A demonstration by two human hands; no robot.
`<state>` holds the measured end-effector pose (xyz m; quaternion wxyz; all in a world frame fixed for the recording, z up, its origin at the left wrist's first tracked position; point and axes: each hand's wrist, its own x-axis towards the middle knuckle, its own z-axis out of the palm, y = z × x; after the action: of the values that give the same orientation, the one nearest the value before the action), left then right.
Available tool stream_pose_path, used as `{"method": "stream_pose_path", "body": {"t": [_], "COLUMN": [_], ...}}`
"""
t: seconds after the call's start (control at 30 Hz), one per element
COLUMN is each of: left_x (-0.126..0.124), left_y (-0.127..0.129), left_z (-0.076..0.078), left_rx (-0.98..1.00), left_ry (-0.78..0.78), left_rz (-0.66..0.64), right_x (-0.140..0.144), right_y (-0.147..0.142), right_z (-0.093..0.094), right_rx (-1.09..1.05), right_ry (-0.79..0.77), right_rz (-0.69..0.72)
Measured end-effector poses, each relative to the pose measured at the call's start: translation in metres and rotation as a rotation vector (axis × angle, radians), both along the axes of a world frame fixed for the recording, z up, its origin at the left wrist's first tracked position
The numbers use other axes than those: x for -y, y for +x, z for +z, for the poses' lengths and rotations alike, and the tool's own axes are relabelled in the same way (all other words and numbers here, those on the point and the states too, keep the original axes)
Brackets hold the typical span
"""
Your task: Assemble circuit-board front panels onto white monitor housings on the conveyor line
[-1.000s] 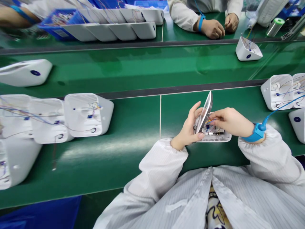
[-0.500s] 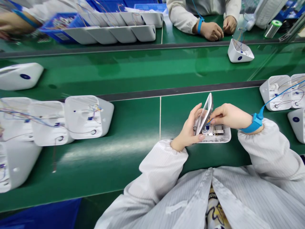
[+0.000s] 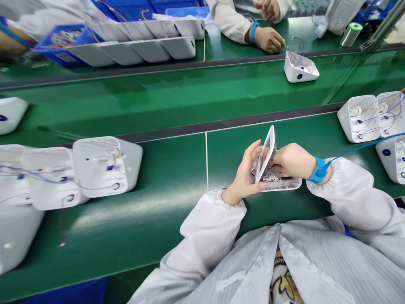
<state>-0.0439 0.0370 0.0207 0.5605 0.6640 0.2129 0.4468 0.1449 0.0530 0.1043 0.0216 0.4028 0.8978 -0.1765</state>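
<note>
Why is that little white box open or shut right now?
Open. The left hand tilts the lid panel up off the white base, while the right hand reaches the wires inside.

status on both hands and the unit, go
Left hand holds the cover panel tilted up on edge. Right hand at the wires in the open white base. Nothing between the hands and the unit.

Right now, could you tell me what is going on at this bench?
A person in a white coat holds a tilted white cover panel in the left hand, while the right hand works at the wires in the open white housing on the green table. Across the belt, a co-worker's hand rests beside another housing.
</note>
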Motion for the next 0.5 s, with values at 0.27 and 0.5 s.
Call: {"method": "stream_pose_path", "body": {"t": [0.27, 0.5], "left_x": [0.001, 0.005], "left_y": [-0.001, -0.005], "left_z": [0.0, 0.009], "left_rx": [-0.078, -0.296], "left_ry": [0.034, 0.298], "left_rz": [0.055, 0.149], "right_x": [0.004, 0.003], "right_y": [0.002, 0.005], "right_z": [-0.01, -0.01], "right_rx": [-0.003, 0.04], "right_ry": [0.268, 0.07], "right_rz": [-0.073, -0.275]}}
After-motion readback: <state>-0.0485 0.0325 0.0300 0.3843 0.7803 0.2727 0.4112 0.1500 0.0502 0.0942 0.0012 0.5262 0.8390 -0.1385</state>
